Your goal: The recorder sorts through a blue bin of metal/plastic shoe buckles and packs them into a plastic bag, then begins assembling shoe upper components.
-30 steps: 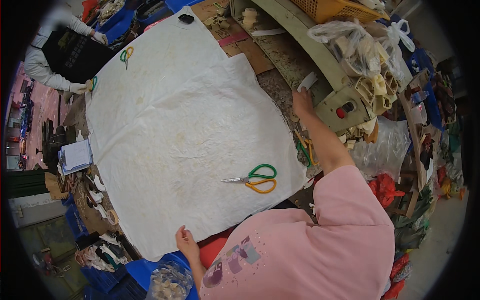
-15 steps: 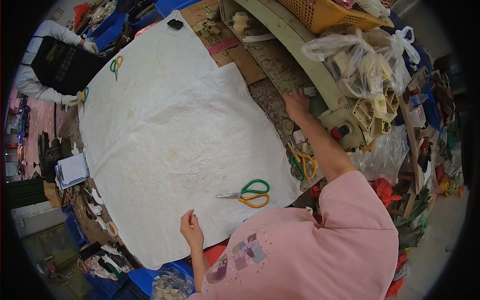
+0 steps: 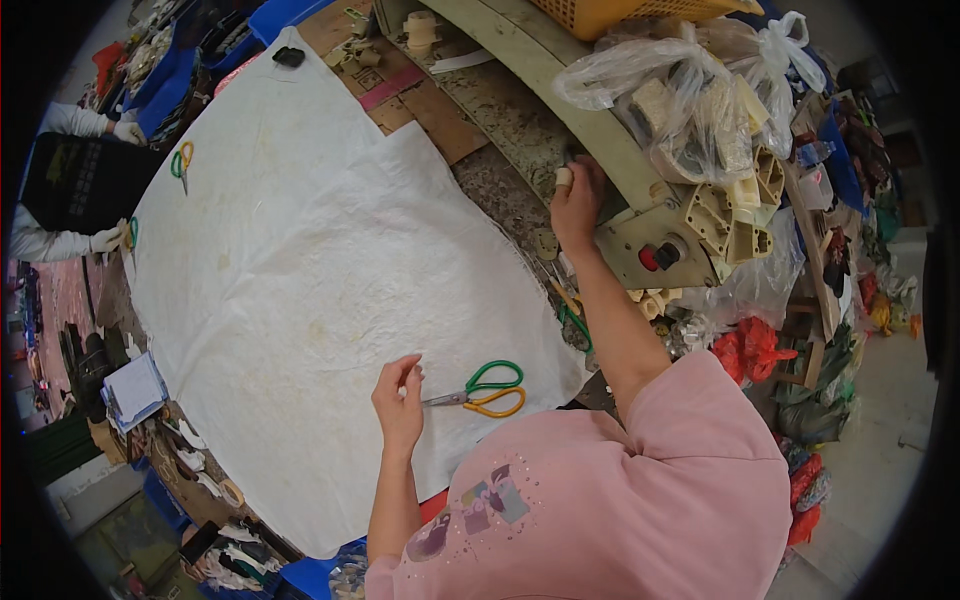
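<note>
My right hand [image 3: 577, 207] is beside the pale green metal frame [image 3: 600, 125] of a machine. Its fingers are closed, with a small cream-coloured piece [image 3: 564, 177] at the thumb. My left hand [image 3: 399, 404] hovers above a white cloth [image 3: 300, 270], its fingers loosely bent and apart, with nothing seen between them. Scissors [image 3: 485, 388] with one green and one yellow handle lie on the cloth, their blades pointing toward my left hand. A second pair of scissors [image 3: 572, 318] is partly hidden by my right forearm.
Across the cloth at far left stands a co-worker in white gloves [image 3: 108, 238], near more scissors [image 3: 182, 163]. A yellow basket [image 3: 610, 18] and clear bags [image 3: 665, 90] of cream parts are at upper right. A red button [image 3: 655, 257] sits on the machine.
My right hand has drawn back a little and now shows a cream piece at the thumb. My left hand has lifted toward the scissors' tips. The whole view has shifted.
</note>
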### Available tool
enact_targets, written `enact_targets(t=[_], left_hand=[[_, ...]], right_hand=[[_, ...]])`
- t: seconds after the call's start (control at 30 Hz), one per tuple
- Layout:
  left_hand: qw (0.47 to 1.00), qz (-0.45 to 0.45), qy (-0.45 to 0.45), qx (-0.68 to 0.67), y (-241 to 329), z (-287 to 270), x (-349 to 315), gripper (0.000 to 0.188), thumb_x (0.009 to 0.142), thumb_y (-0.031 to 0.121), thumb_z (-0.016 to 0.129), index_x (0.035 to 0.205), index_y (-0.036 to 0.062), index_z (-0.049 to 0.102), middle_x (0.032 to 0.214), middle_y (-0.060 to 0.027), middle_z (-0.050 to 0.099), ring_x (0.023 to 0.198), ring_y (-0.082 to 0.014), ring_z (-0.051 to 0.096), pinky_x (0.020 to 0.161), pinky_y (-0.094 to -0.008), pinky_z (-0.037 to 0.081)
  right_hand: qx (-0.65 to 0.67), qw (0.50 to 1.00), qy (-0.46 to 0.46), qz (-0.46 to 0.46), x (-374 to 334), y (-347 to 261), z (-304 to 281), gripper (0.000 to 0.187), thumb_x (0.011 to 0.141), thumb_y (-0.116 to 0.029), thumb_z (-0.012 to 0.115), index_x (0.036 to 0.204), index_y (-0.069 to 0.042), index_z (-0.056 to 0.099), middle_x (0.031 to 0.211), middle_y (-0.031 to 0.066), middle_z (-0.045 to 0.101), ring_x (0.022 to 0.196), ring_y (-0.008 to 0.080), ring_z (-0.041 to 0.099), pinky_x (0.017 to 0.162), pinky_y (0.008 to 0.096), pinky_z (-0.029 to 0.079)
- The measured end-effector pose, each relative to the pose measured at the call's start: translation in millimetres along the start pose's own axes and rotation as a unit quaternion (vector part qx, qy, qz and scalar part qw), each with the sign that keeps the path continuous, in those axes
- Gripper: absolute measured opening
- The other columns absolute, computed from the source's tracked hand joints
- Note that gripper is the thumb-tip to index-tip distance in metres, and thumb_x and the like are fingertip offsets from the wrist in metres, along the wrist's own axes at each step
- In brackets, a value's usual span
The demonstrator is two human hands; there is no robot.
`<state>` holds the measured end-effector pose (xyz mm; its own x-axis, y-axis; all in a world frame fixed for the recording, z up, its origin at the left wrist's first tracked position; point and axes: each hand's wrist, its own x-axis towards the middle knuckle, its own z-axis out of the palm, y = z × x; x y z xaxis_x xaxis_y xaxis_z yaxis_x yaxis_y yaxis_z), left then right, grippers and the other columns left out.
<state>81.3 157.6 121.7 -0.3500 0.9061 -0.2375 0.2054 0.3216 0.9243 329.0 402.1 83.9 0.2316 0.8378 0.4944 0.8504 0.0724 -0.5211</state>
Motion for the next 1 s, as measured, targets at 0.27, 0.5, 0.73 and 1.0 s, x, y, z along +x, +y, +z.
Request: enact_targets(t=[0.27,0.5,0.73,1.0], left_hand=[[0.913,-0.144,-0.174,-0.339,74.8,43.8,60.1,0.039,0.091,0.021,0.055,0.123,-0.0004,0.047,0.104,-0.0079,0.058,0.095,-0.0134,0.055,0.086,-0.0294,0.044],[0.880,-0.140,-0.183,-0.414,67.1,40.4,65.8,0.052,0.093,0.023,0.053,0.134,-0.0033,0.033,0.117,-0.0084,0.053,0.109,-0.0168,0.051,0.091,-0.0352,0.043],[0.895,-0.168,-0.189,-0.367,58.9,41.7,64.4,0.040,0.096,0.016,0.040,0.130,-0.0046,0.034,0.115,-0.0190,0.055,0.097,-0.0253,0.060,0.085,-0.0371,0.051],[0.962,-0.214,-0.165,0.043,-28.5,72.2,48.0,0.054,0.094,0.036,0.041,0.130,-0.0036,0.038,0.114,-0.0254,0.055,0.104,-0.0307,0.056,0.088,-0.0422,0.044]], right_hand=[[0.302,0.914,-0.189,-0.196,-39.1,-78.6,-52.4,0.022,0.069,0.009,0.056,0.089,0.002,0.053,0.109,0.0137,0.054,0.098,0.0326,0.053,0.080,0.0360,0.046],[0.389,0.817,-0.362,-0.225,-58.4,-110.7,-72.6,0.014,0.080,0.006,0.051,0.092,0.001,0.054,0.096,0.0106,0.059,0.087,0.0258,0.055,0.074,0.0353,0.049],[0.508,0.790,-0.331,0.092,-45.7,-86.1,-64.5,0.012,0.088,0.002,0.047,0.100,0.001,0.050,0.097,0.0095,0.058,0.078,0.0120,0.057,0.070,0.0249,0.049],[0.512,0.836,-0.187,0.069,-1.8,-96.8,-65.2,0.013,0.086,0.006,0.049,0.096,-0.001,0.050,0.098,0.0105,0.057,0.079,0.0157,0.057,0.069,0.0278,0.048]])
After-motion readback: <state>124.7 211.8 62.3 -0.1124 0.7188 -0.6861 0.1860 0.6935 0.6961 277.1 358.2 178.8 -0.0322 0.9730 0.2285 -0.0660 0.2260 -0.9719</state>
